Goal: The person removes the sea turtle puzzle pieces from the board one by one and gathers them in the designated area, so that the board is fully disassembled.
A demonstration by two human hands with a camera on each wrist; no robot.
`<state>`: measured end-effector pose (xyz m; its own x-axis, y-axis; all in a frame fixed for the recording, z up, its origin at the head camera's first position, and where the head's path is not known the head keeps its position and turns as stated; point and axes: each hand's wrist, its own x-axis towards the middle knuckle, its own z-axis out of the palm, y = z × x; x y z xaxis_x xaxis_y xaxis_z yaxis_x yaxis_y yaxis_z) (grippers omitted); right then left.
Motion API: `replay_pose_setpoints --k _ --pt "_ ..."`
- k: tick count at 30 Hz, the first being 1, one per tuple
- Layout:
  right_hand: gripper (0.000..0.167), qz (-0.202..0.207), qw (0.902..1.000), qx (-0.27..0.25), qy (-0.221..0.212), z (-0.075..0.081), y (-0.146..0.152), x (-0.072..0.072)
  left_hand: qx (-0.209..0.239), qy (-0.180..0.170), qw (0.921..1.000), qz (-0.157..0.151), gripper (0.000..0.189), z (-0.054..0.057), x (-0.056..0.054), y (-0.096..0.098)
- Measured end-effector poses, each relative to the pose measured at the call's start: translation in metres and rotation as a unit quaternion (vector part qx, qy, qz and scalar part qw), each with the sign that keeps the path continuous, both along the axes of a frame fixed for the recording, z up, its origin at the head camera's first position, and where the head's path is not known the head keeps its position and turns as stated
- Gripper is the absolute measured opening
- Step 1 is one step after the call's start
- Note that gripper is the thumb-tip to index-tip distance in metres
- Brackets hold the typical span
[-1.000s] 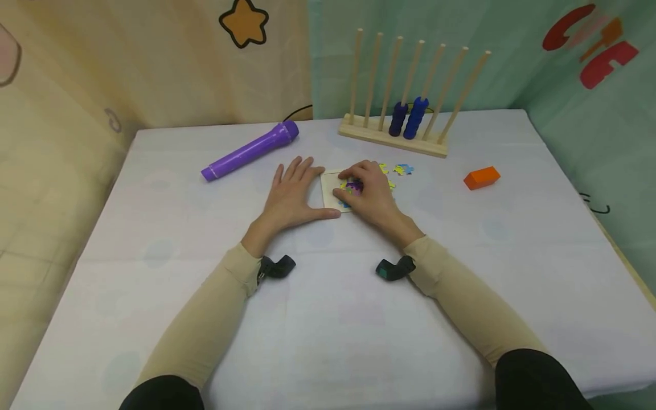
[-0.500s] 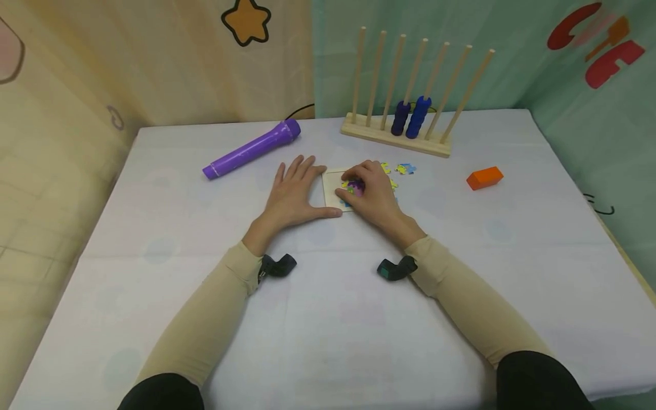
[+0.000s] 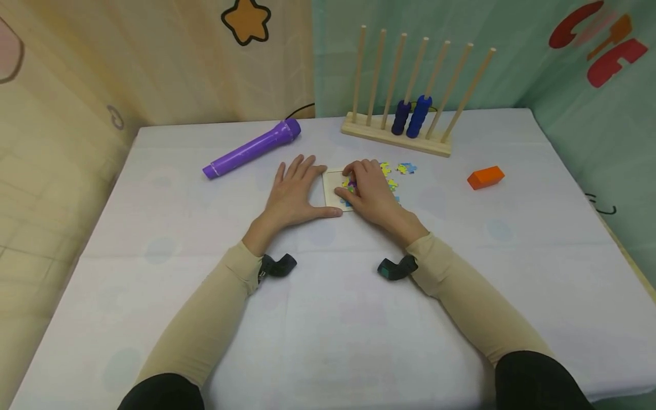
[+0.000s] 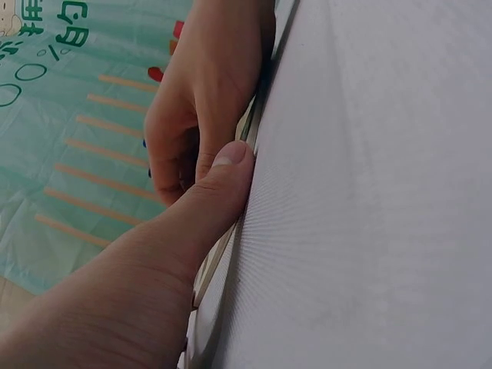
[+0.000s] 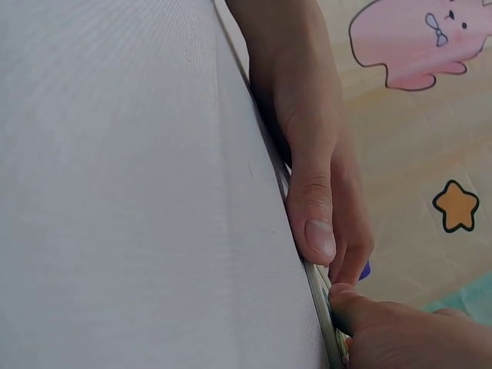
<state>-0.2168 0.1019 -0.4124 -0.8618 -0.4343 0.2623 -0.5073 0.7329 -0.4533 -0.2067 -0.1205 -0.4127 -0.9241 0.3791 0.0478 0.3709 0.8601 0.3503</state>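
A small jigsaw puzzle board [image 3: 332, 192] with a pale wooden border lies flat at the table's middle. My left hand [image 3: 292, 196] steadies it, fingers spread straight at its left edge and thumb along its near edge. Over the board's colourful inner part, my right hand [image 3: 376, 193] bends its fingers down towards its thumb, at a purple puzzle piece [image 3: 351, 185]. The palm hides the board's right side. In the left wrist view, my left thumb [image 4: 227, 173] rests at the board's edge, with my right hand [image 4: 204, 100] curled just beyond.
Loose puzzle pieces [image 3: 406, 168] lie just right of the board. Behind stands a wooden peg rack [image 3: 394, 138] with dark and bright blue beads on two pegs. A purple toy microphone [image 3: 251, 149] lies back left, an orange block [image 3: 485, 177] to the right.
My right index finger has shifted slightly right and drawn in over the board, covering more of the purple piece. The left hand stays in place.
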Motion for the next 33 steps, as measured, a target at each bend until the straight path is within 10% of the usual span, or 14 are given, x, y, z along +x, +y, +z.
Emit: replay_pose_setpoints --k 33 --pt "0.034 0.000 0.9835 -0.175 0.047 -0.0075 0.0033 0.0039 0.007 -0.001 1.0000 -0.001 0.111 0.0018 0.0022 -0.0004"
